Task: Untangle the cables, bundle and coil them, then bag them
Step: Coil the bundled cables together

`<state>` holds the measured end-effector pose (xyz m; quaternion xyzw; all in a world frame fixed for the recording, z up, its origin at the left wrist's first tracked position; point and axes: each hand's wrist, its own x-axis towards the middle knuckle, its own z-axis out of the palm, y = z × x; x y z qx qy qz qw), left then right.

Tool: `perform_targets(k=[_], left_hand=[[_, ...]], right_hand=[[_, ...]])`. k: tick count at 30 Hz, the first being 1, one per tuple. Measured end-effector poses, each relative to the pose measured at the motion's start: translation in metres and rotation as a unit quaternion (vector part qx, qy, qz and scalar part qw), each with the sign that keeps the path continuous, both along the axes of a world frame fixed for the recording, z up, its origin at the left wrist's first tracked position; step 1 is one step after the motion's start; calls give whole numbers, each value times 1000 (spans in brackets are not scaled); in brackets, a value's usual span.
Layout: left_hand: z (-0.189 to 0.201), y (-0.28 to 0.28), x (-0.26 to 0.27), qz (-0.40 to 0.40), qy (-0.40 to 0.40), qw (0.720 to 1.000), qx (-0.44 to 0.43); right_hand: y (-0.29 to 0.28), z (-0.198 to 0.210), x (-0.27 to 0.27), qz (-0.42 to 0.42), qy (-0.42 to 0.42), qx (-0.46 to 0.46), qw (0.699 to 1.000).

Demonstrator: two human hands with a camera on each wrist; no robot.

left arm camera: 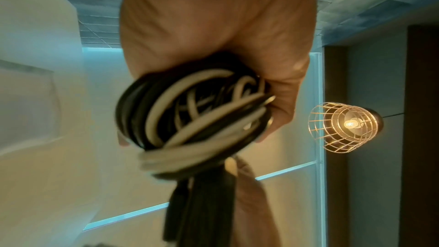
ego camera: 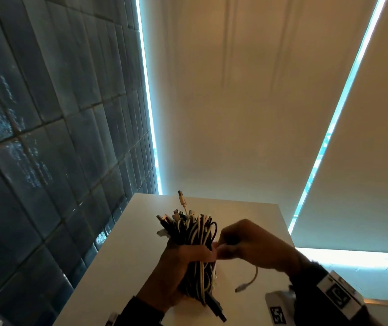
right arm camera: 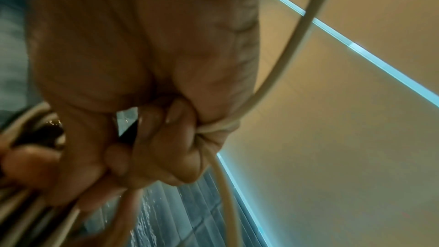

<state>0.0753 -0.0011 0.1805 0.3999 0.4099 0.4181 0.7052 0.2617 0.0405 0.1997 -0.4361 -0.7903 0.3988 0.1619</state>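
Note:
A thick bundle of black and white cables (ego camera: 194, 229) stands upright above the white table (ego camera: 122, 262), its plugs fanning out at the top. My left hand (ego camera: 183, 257) grips the bundle round its middle; the left wrist view shows the looped lower end of the bundle (left arm camera: 190, 115) under my palm. My right hand (ego camera: 242, 245) is right beside it, fingers curled round a loose white cable (right arm camera: 218, 127) that passes through the fist. The free end of that cable (ego camera: 247, 282) hangs below with its plug just above the table.
A dark tiled wall (ego camera: 47, 137) rises on the left and pale blinds (ego camera: 235, 114) edged with blue light stand behind the table. A wire-cage lamp (left arm camera: 344, 127) glows in the left wrist view. Tagged wrist mounts (ego camera: 334, 295) sit on my right forearm.

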Motion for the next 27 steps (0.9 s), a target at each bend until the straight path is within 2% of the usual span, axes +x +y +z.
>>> perform_targets(k=[2,4,6,8,11,14,18,21,24,27], left_hand=[[-2,0,1,1,3,1000,2],[-3,-1,1,-11,-15,1000,14],[-2,-2,-2,-29,-30,999,14],[-4,-3,-6,-38,-49,998,4],[-8,-2,-5,-73,-18,997,23],[-9,-2,-3,-96,-1,994,42],[-15,2,-7,-50,-64,996,21],[-18,5,-11,-4,-109,994,31],[-20,3,-10,8,-78,996,42],[-26,9,-7,42,0,997,65]], right_hand=[[4,8,-2,17,-31,22,999],[5,12,-3,33,-28,25,999],[5,16,-1,27,8,18,999],[6,18,0,-19,61,11,998],[10,21,3,-86,139,-10,986],[10,23,5,-61,131,-21,989],[12,19,21,-28,112,-66,991],[7,18,36,15,51,-61,997],[3,15,40,17,25,-47,998],[4,16,37,-24,73,-25,997]])
